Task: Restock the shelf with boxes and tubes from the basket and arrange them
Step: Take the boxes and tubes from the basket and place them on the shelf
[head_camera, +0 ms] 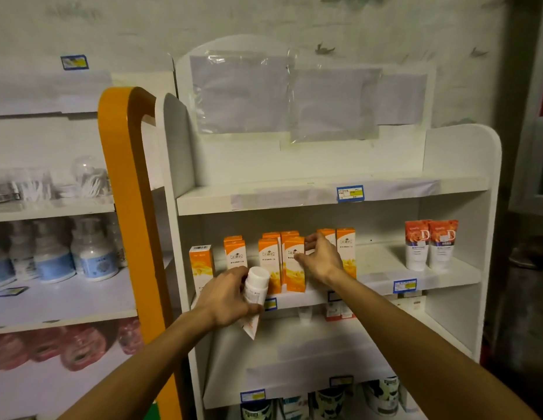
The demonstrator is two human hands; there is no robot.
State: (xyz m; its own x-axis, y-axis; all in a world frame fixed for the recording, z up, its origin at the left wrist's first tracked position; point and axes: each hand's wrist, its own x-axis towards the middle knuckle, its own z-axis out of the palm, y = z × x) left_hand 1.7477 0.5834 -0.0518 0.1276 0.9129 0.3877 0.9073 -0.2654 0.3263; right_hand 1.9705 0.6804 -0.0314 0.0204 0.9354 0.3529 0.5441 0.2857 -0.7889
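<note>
Several orange-and-white boxes point(268, 262) stand in loose rows on the middle shelf point(382, 274) of a white rack. My right hand point(321, 259) reaches among them, fingers spread over the top of one box point(294, 268) near the centre. My left hand point(227, 298) holds a white tube point(255, 291) with its cap pointing up, in front of the shelf's front edge. Two white tubes with orange-red tops point(430, 244) stand at the right end of the same shelf. The basket is out of view.
The top shelf point(294, 198) is bare, with price tags on its lip. An orange post point(127, 207) separates this rack from the left shelving, which carries white bottles point(52, 256) and red packs. Lower shelves hold small boxes and dark-labelled tubs point(327, 401).
</note>
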